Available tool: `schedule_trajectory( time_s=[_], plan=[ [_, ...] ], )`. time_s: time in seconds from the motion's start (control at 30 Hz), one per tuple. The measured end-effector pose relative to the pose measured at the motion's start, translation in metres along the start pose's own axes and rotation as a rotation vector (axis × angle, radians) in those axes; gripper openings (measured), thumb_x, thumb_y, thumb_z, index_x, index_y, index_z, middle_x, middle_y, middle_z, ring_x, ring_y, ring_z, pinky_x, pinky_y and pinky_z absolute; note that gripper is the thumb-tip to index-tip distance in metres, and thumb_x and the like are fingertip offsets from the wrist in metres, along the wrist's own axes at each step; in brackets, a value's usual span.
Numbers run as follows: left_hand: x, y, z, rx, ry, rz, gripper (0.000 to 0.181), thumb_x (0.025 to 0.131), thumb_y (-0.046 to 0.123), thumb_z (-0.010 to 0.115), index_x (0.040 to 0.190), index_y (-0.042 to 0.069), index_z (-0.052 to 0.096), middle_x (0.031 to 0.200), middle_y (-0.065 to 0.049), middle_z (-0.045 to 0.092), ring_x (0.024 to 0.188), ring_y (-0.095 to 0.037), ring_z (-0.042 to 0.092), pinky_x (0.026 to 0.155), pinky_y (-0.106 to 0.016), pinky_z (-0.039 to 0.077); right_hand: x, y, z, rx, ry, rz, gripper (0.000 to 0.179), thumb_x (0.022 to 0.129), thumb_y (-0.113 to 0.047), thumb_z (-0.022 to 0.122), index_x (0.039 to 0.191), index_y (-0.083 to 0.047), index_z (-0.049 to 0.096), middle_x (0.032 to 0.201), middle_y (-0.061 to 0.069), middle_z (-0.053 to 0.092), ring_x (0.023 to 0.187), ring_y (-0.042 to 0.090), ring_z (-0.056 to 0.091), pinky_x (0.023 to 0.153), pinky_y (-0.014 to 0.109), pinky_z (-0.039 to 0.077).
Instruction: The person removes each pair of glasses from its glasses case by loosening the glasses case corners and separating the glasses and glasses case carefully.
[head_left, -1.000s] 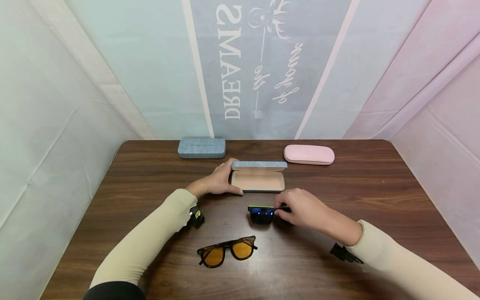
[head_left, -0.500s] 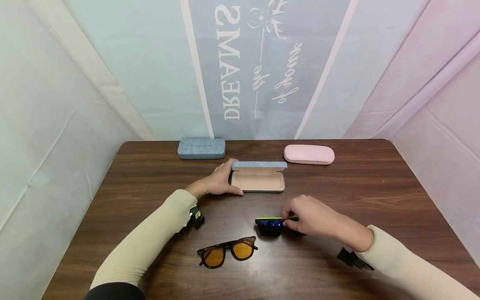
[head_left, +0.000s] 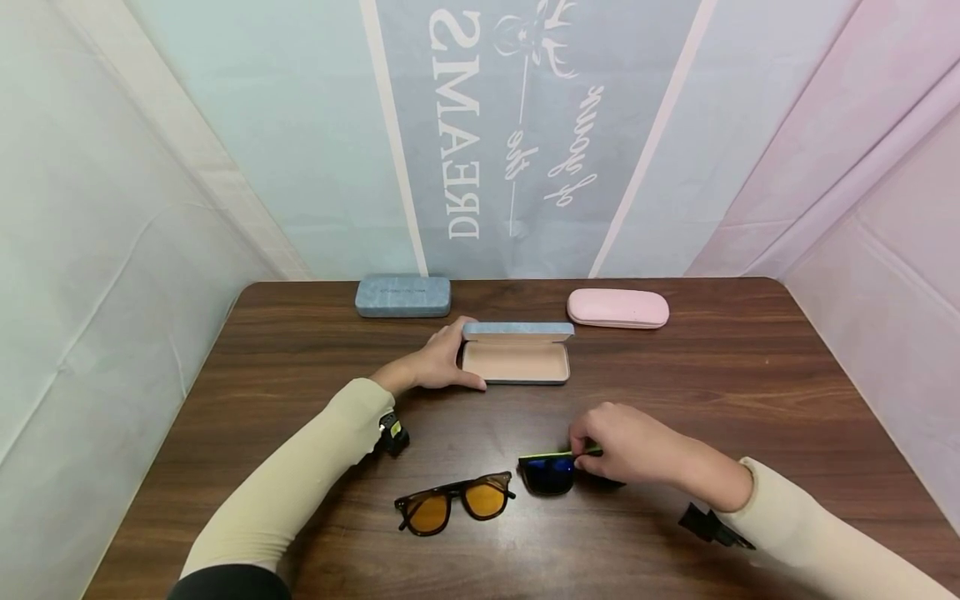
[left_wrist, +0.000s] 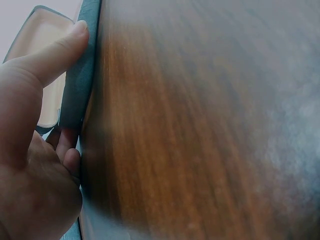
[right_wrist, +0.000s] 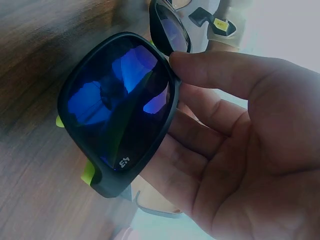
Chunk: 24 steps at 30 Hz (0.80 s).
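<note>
My right hand (head_left: 630,442) pinches a pair of black sunglasses (head_left: 547,476) between thumb and fingers, at the bridge between the lenses. In the right wrist view the sunglasses (right_wrist: 115,107) show blue mirrored lenses and lime-green parts along the frame. Farther back, an open blue glasses case (head_left: 516,363) with a beige lining has its lid raised. My left hand (head_left: 431,362) holds the case's left end, thumb along the front edge and fingers behind. The left wrist view shows that thumb across the rim of the case (left_wrist: 80,95). Nothing lies inside the case.
Orange-lensed glasses (head_left: 456,502) with a dark frame lie left of the sunglasses, near the front of the wooden table (head_left: 337,542). A closed blue glasses case (head_left: 403,297) and a closed pink glasses case (head_left: 618,308) rest along the back edge, before a printed cloth.
My right hand has moved toward the front and slightly right, carrying the sunglasses away from the open case. The left hand keeps its place on the case.
</note>
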<state>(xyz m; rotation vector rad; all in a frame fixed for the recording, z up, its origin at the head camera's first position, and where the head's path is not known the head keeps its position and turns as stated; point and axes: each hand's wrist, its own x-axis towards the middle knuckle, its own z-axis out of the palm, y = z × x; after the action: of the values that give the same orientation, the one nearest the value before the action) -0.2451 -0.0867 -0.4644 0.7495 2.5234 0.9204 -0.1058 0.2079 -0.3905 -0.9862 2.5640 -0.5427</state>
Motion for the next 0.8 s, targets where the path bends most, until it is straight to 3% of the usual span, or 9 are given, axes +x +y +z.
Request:
schedule_trajectory(
  time_s=[0.8],
  plan=[
    [-0.001,-0.001,0.001,0.005,0.017,0.024,0.102,0.081,0.037,0.088,0.154,0.004,0.025,0.149,-0.019,0.045,0.139,-0.035,0.038,0.116,-0.054,0.026,-0.003,0.002,0.018,-0.040,-0.035,-0.017,0.029,0.081,-0.019,0.084,0.067,-0.029,0.061,0.067,-0.023,0.051,0.058,0.000,0.041,0.052,0.024,0.038]
  ],
)
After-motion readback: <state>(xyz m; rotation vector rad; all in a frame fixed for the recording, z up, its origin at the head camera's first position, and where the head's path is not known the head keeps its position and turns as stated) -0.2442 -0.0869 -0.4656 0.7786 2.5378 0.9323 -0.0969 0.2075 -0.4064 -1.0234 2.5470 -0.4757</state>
